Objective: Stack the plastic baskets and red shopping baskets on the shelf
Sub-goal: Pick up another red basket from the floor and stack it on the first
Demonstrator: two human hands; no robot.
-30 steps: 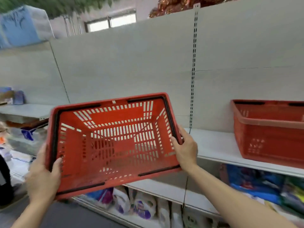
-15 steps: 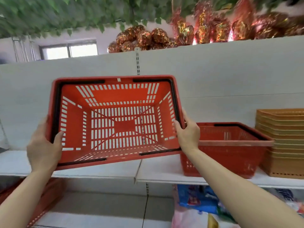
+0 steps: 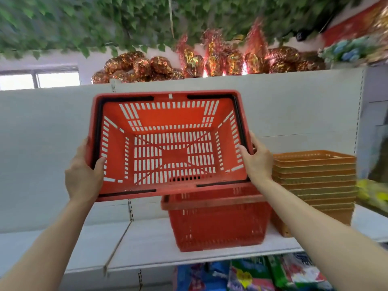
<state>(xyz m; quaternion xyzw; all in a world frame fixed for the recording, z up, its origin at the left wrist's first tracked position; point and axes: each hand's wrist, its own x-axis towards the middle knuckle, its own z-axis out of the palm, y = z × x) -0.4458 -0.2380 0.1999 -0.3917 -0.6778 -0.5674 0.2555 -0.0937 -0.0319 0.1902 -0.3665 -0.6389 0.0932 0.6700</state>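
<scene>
White shelving filled most of the frame: a tall pale back panel (image 3: 294,106) rose behind one long white shelf (image 3: 147,244) that ran across the lower half. Green leafy garlands (image 3: 105,22) hung along the top edge, and shiny red-and-gold foil decorations (image 3: 210,61) sat on top of the panel at upper centre. A bright window (image 3: 39,79) showed at the upper left.

At the centre of the frame, a red shopping basket (image 3: 168,143) was held in the air, tipped so that its open mouth and slotted floor faced the camera, its black handles folded against the rim. Its lower edge hung just above and a little left of a second red basket (image 3: 218,223), which stood upright on the shelf at lower centre-right. The two appeared close; whether they touched could not be told. Just to the right of that standing basket, a nested stack of orange plastic baskets (image 3: 315,181) rested on the same shelf.

The left hand (image 3: 84,179) gripped the held basket's left rim, thumb hooked inside, fingers clenched around the edge. The right hand (image 3: 257,162) clasped the right rim likewise. Colourful packaged goods (image 3: 262,274) lay blurred below the shelf at lower right.
</scene>
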